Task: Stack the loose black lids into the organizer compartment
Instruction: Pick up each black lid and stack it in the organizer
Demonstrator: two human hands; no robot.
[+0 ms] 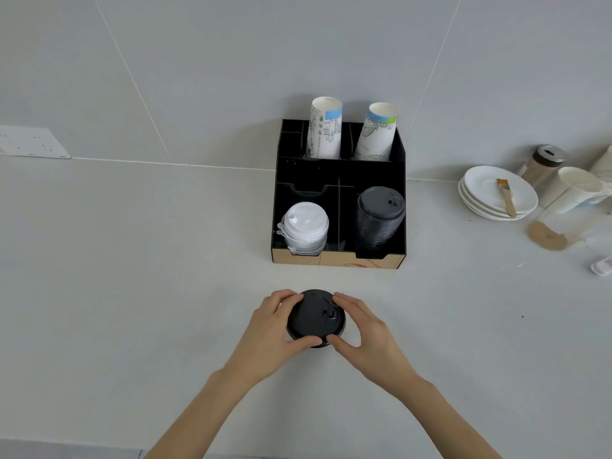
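I see left hand [275, 323] and right hand [364, 329] both clamped on the loose lids [314, 318]. Pickup step; next I'd lift onto the black stack [380, 217], front-right compartment.

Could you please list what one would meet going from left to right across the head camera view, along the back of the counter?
Wall socket plate → black organizer → stack of white plates with a brush lying on it → brown jar with a metal cap.

Bright, even, soft-shadowed light; wide-angle bowing at edges.
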